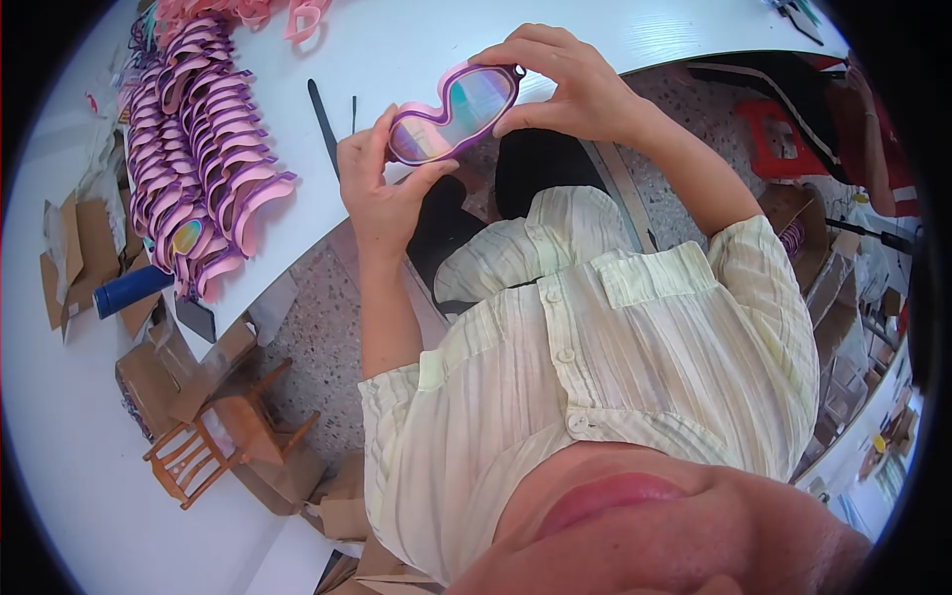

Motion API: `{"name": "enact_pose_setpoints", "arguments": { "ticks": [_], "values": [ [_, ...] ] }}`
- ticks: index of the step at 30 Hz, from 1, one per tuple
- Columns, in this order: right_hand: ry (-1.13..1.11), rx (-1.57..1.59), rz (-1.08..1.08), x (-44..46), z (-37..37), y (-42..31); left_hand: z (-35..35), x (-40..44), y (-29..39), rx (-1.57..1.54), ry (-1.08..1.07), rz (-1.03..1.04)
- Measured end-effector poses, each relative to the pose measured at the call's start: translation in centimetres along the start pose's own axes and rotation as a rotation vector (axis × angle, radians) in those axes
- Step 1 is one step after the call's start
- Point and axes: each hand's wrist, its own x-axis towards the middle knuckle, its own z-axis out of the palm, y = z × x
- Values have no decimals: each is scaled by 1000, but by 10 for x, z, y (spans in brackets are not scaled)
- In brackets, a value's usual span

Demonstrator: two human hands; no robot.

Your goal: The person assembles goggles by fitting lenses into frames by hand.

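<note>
A pair of goggles (pixel 454 114) with a purple and pink frame and shiny, rainbow-tinted lenses is held up between both hands near the table's front edge. My left hand (pixel 387 178) pinches the end at the left of the view, thumb below and fingers above. At the other end, my right hand (pixel 565 84) grips the frame between thumb and fingers. Long rows of stacked pink and purple goggle frames (pixel 198 149) lie on the white table (pixel 288 213). One yellowish lens (pixel 186 236) shows near the close end of the rows.
Pink pieces (pixel 302 20) lie at the table's far side. A blue bottle (pixel 134 290) and a phone (pixel 195 319) sit by the left corner. Below are a wooden chair (pixel 213 451) and cardboard boxes (pixel 164 382). Another person's arm (pixel 875 149) and a red stool (pixel 772 144) are at right.
</note>
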Motion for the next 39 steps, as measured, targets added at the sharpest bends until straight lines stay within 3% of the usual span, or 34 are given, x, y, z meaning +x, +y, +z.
{"name": "enact_pose_setpoints", "arguments": {
  "ticks": [5,9,12,15,16,18,20,25,29,32,36,37,39],
  "values": [
    [65,252,45,-1,6,30,-18,-3,-7,-519,-61,-322],
    [1,304,39,3,16,35,-31,-10,-6,-871,-28,-382],
    [140,299,181,11,30,19,-28,-10,-1,-941,93,-369],
    [44,438,513,8,32,-5,-17,-13,19,-537,267,-311],
    [-21,502,496,11,34,-19,-16,-12,26,-369,315,-274],
    [11,858,526,15,54,-40,-13,-11,37,167,297,-56],
    [-25,974,585,32,58,-57,1,-2,29,310,357,338],
    [-103,1254,759,71,73,-63,-2,7,10,302,401,371],
    [-178,1358,749,120,102,-51,-32,26,-10,428,459,414],
    [-83,1201,692,176,127,-52,-54,30,-25,338,463,300],
    [-429,992,506,218,165,-61,-70,34,-37,393,446,323],
    [-414,991,485,222,175,-61,-75,36,-47,377,449,301],
    [-345,968,597,224,174,-52,-89,40,-58,343,384,297]
  ]
}}
